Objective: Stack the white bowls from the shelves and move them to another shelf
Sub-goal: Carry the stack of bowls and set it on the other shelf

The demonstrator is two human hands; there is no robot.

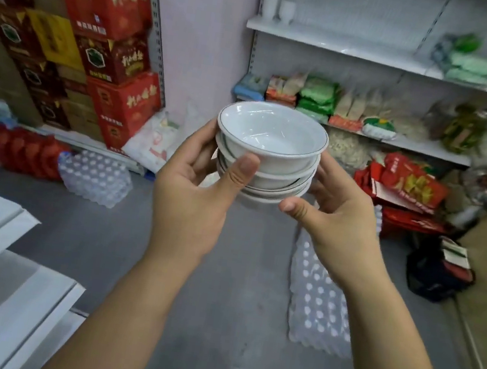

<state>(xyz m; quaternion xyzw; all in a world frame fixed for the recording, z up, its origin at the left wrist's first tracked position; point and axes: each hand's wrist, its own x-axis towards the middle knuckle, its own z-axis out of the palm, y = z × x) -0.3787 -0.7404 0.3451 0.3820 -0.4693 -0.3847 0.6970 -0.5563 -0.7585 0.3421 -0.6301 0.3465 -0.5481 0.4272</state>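
Storeroom floor below, bowls carried in both hands

Clasping from opposite sides, the left hand (192,199) and right hand (338,220) hold a stack of white bowls (269,153), fingers (208,138) curled round it and left thumb on its near wall. It stands upright between the palms, glossy, dark-lined at the rims, nested slightly unevenly. Up beyond the fingertips a white shelf (335,45) shows bare board beside two white cups (278,7); both hands look equally near

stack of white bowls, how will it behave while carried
The stack of white bowls looks glossy and hard, so probably slippery and breakable. Its rims sit unevenly, so the bowls may shift if tilted.
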